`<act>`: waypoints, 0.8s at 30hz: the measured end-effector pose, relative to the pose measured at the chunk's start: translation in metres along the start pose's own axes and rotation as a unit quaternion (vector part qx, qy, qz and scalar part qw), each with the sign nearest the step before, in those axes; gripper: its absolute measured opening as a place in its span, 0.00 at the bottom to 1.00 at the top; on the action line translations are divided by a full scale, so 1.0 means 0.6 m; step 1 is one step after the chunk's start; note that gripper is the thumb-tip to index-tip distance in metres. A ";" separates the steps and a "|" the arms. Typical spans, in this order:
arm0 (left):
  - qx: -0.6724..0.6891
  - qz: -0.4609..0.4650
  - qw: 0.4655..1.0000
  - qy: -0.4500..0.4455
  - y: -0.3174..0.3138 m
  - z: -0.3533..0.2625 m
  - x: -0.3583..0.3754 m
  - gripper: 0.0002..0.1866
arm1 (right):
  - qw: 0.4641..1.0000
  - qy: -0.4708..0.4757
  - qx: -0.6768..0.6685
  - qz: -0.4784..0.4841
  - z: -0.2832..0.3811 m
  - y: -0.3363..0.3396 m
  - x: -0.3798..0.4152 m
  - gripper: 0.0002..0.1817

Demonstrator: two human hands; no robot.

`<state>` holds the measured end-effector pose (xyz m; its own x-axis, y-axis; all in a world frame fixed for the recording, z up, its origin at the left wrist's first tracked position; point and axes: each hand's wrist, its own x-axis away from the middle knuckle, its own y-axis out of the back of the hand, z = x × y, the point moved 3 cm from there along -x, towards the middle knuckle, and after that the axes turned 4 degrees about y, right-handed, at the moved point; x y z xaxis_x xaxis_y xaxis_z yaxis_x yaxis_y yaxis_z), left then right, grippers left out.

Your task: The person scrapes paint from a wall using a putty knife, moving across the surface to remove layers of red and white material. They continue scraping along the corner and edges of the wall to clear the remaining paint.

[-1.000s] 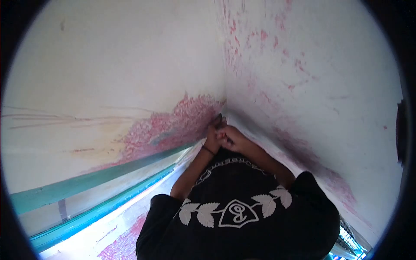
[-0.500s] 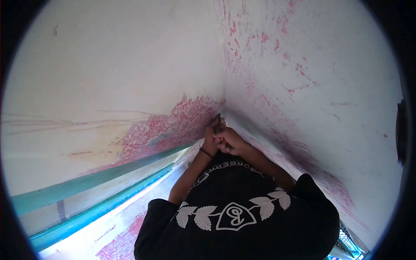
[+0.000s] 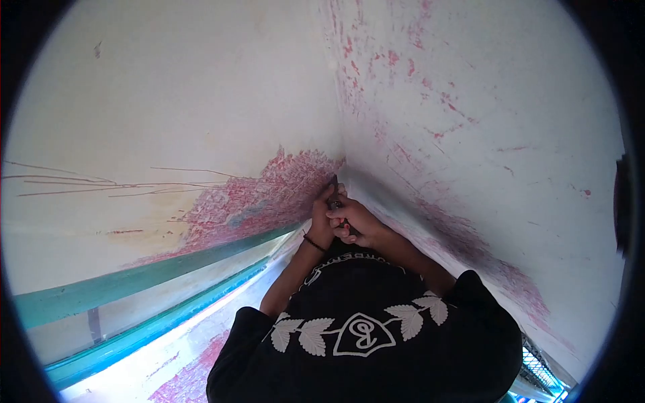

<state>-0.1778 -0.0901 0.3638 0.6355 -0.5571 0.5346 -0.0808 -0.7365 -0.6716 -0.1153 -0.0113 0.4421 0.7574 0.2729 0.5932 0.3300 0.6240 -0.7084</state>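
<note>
Close to the wall corner, both of my hands are closed together on a slim dark scraper. Its narrow tip points up at the patch of scraped wall, where rough pink and red shows through the pale paint. My left hand wraps the tool from the left, a dark band on its wrist. From the right, my right hand grips lower down, around the handle, where a bit of red shows between the fingers. The fingers partly hide the handle.
A green ledge runs along the bottom of the left wall, with a blue-green rail below it. The right wall carries reddish scrapes and closes in beside my right arm. Metal mesh shows at the lower right.
The view has shifted slightly, and the walls sit a little further left. Both hands keep their grip, with the scraper's shaft now showing more plainly between them.
</note>
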 end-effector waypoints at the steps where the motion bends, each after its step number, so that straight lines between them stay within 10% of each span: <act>1: -0.064 0.001 0.997 -0.033 0.008 -0.001 -0.008 0.10 | 1.000 0.002 0.005 -0.015 -0.004 0.011 -0.015 0.13; 8: 0.124 0.050 0.990 0.050 0.009 0.010 -0.010 0.09 | 1.000 0.008 0.008 0.013 0.011 -0.014 0.019 0.13; 24: 0.055 -0.013 0.998 0.007 0.017 0.012 -0.009 0.08 | 1.000 0.004 0.021 0.013 -0.008 0.008 0.001 0.12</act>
<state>-0.1765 -0.0919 0.3507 0.6251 -0.5443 0.5594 0.0205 -0.7050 -0.7089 -0.1103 -0.0118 0.4372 0.7693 0.2842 0.5723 0.2860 0.6478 -0.7061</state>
